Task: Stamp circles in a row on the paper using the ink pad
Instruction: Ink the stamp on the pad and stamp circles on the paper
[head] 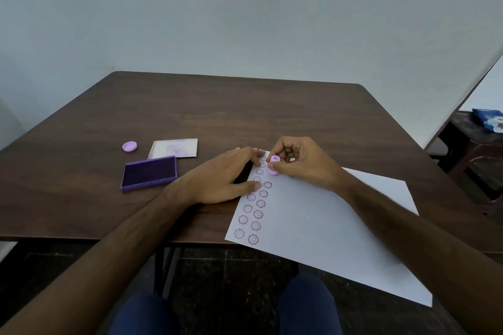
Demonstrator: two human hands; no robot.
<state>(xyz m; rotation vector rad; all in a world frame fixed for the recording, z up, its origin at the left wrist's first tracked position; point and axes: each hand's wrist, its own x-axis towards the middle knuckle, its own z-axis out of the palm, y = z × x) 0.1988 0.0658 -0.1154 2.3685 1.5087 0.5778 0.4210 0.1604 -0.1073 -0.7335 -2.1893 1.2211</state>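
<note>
A white sheet of paper (321, 226) lies on the brown table, its near part hanging over the front edge. Two columns of purple smiley circles (257, 215) run along its left side. My right hand (299, 162) pinches a small pink stamp (273, 164) and holds it down on the paper at the far end of the right column. My left hand (220, 177) lies flat, fingers spread, pressing the paper's left edge. The open purple ink pad (149, 173) sits left of my left hand, its clear lid (174, 148) behind it.
A pink stamp cap (129, 146) lies on the table (217, 111) left of the lid. A blank wall stands behind the table. At the far right a dark side table (473, 141) holds a blue packet. My knees show below the table edge.
</note>
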